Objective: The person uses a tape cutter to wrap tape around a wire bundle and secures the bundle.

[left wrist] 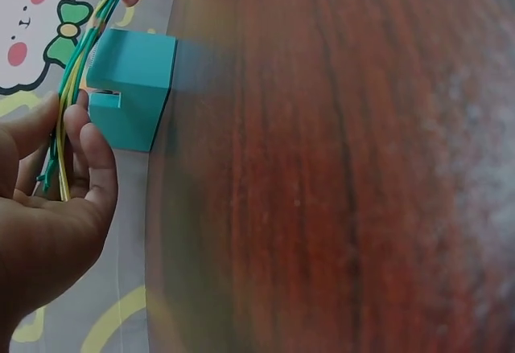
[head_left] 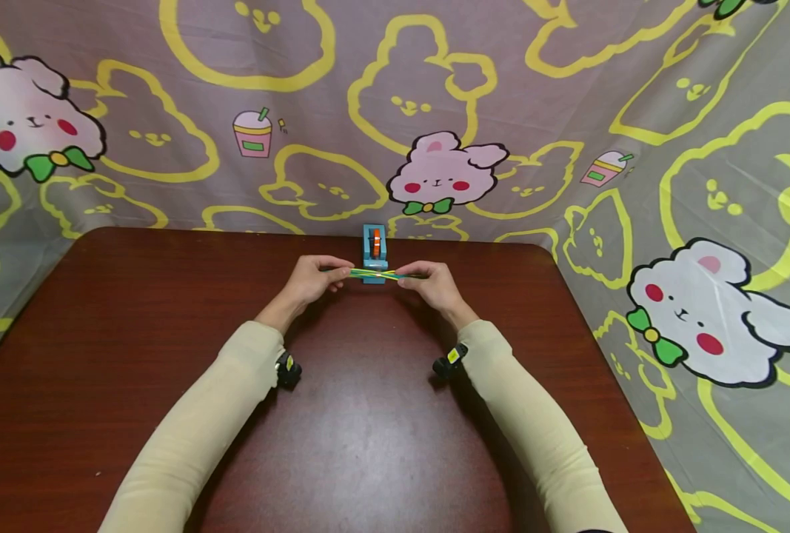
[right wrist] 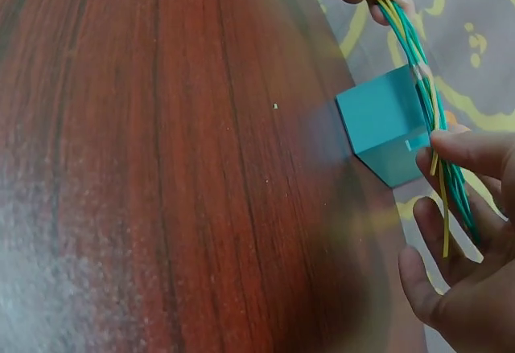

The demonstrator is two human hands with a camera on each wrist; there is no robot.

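Observation:
Both hands stretch a bundle of thin green and yellow wires [head_left: 363, 273] sideways near the far edge of the table. My left hand [head_left: 312, 281] pinches one end between thumb and fingers; loose wire tips show in its palm in the left wrist view. At the other end, my right hand [head_left: 436, 284] pinches the bundle, with yellow and green tips hanging past the fingers in the right wrist view. A narrow pale band [right wrist: 417, 71] circles the wires around the middle. Right behind and below them stands a blue tape dispenser [left wrist: 133, 59] with an orange core.
The dark wood table [head_left: 361, 414] ends at a patterned curtain [head_left: 328, 133] close behind the dispenser. More curtain hangs along the right side. A tiny pale scrap [right wrist: 274, 106] lies on the tabletop.

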